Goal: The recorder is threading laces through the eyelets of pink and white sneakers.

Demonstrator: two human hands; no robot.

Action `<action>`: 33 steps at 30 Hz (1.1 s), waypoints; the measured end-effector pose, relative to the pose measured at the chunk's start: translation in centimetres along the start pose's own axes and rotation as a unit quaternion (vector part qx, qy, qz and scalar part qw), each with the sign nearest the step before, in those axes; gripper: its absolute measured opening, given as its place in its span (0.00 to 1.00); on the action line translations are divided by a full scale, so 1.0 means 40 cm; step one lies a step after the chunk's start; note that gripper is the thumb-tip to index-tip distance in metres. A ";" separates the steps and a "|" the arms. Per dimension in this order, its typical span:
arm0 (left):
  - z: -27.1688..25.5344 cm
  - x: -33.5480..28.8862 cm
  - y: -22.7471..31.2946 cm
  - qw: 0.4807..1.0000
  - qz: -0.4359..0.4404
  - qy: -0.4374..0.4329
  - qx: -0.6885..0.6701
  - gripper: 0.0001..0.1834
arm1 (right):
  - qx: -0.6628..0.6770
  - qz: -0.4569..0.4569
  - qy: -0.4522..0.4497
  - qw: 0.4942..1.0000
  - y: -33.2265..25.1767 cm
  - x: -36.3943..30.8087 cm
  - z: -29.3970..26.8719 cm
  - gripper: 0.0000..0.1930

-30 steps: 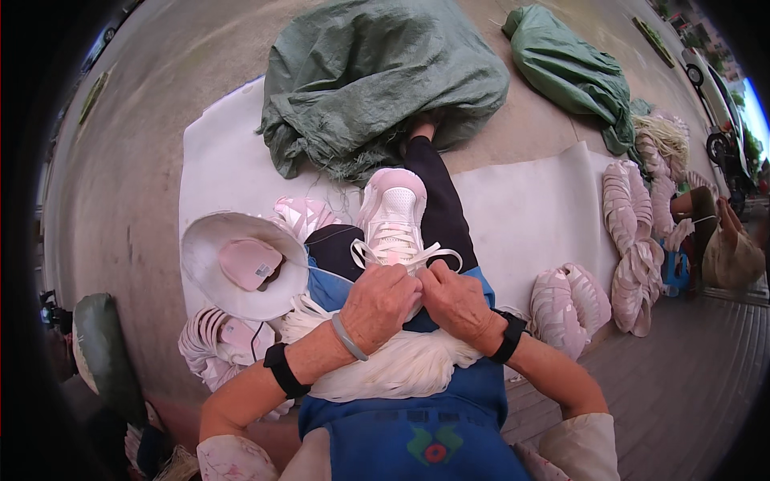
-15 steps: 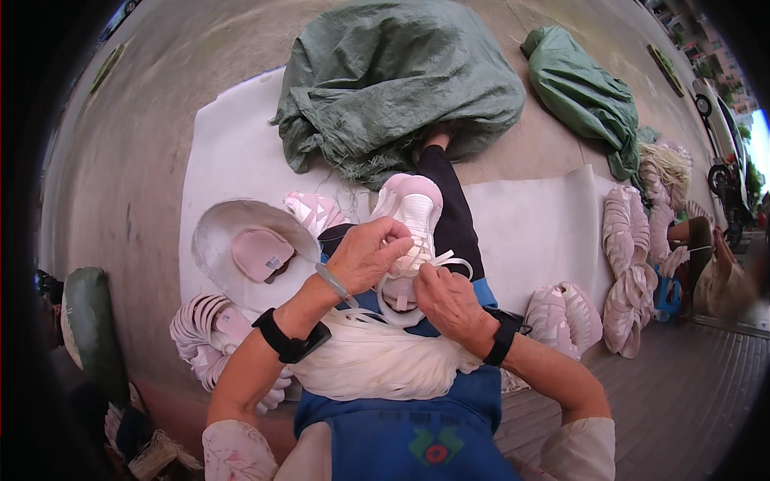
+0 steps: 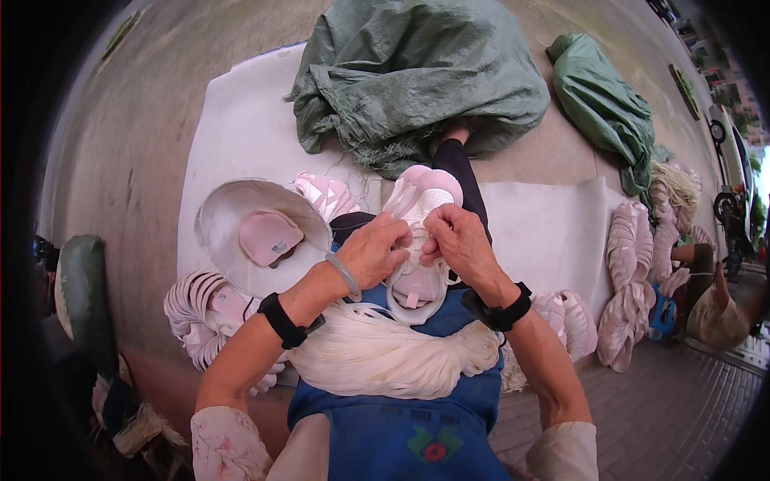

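A pink and white sneaker [image 3: 417, 287] rests on my lap, its toe pointing away from me and its padded opening toward me. Pale lace crosses its front. Along the left eyelet edge, my left hand [image 3: 373, 252] has its thumb and fingers closed; what lies between them is hidden. Over the right edge, my right hand [image 3: 465, 243] pinches the cream shoelace, mostly covered by the fingers. Nearer my body, a thick bundle of cream shoelaces [image 3: 385, 353] lies across the blue apron [image 3: 369, 437].
At the left stands a pale bowl-like container [image 3: 220, 204] with a pink shoe piece [image 3: 269, 238] inside. Stacked pink shoe parts [image 3: 196, 317] lie nearer; more [image 3: 626, 280] sit right. Green sacks [image 3: 417, 72] lie beyond, on white sheeting [image 3: 537, 224]. Another person's arm [image 3: 718, 293] shows far right.
My right hand has moved up and away from me along the sneaker, level with my left. The lace loop that stood out at the right is no longer visible. The view has shifted slightly.
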State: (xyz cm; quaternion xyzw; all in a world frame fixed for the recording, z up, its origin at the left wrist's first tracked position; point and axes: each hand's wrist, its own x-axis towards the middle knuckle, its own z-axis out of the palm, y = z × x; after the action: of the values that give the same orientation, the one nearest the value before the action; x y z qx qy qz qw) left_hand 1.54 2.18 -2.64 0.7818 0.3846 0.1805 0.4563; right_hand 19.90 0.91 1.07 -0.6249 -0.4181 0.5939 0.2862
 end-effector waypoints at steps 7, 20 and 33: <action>0.019 0.050 -0.009 0.994 -0.003 0.092 0.053 0.06 | 0.121 0.020 0.020 0.992 0.036 0.031 -0.021 0.11; -0.046 -0.033 -0.045 0.997 -0.055 0.048 -0.004 0.09 | -0.087 -0.082 0.118 0.986 0.095 0.042 -0.201 0.22; 0.027 -0.051 -0.075 0.947 -0.040 0.025 0.318 0.25 | -0.205 0.044 0.011 0.978 0.376 -0.175 -0.201 0.46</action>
State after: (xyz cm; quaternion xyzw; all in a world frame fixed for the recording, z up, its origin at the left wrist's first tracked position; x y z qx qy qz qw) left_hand -0.37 0.86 -5.62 0.8658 0.4640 0.0496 0.1807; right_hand 30.93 -11.32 -7.23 -0.6943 -0.5001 0.5008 0.1301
